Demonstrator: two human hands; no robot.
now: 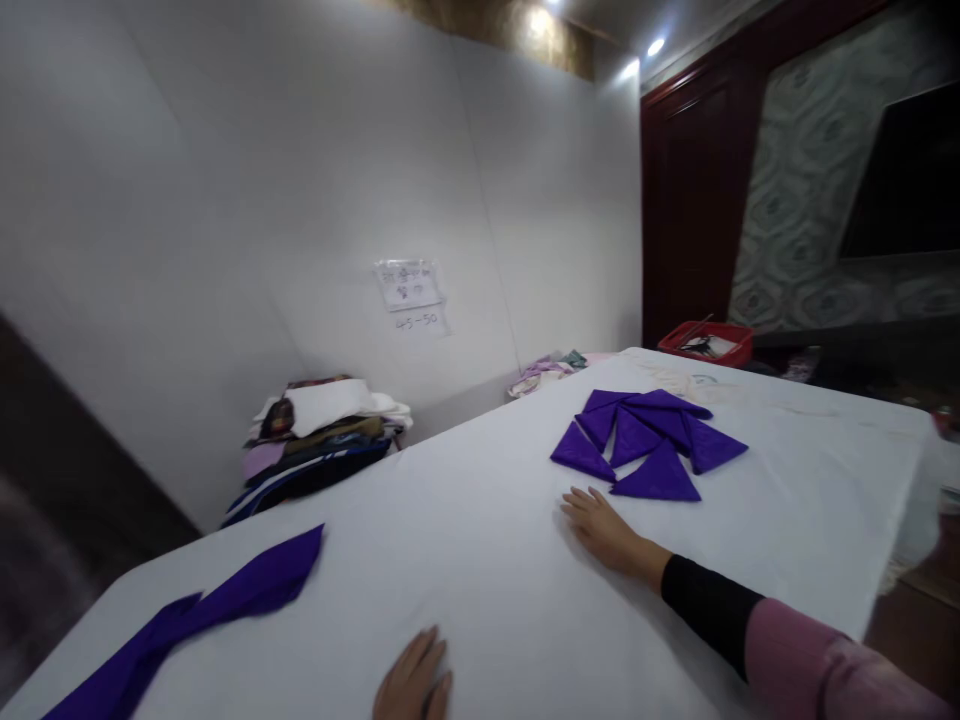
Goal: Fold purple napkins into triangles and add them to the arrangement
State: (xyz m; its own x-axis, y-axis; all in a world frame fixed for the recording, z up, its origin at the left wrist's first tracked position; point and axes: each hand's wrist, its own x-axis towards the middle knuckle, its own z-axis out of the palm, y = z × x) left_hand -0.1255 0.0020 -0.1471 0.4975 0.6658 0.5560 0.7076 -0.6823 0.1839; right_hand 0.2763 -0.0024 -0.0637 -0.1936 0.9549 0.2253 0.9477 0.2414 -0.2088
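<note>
Head view: right hand [600, 528] rests ungripped just beside the purple triangles [636, 438]; left hand [414, 682], cut by frame, looks released too. Purple strip [191, 620] lies left of the nearer left hand, long axis slanting from lower left toward the far edge, white tablecloth [465, 520] between strip and triangles.

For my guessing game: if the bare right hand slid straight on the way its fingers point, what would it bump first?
The right hand would probably cross the white cloth-covered table freely, then meet the flat, pale grey wall; depth there is unclear.
</note>
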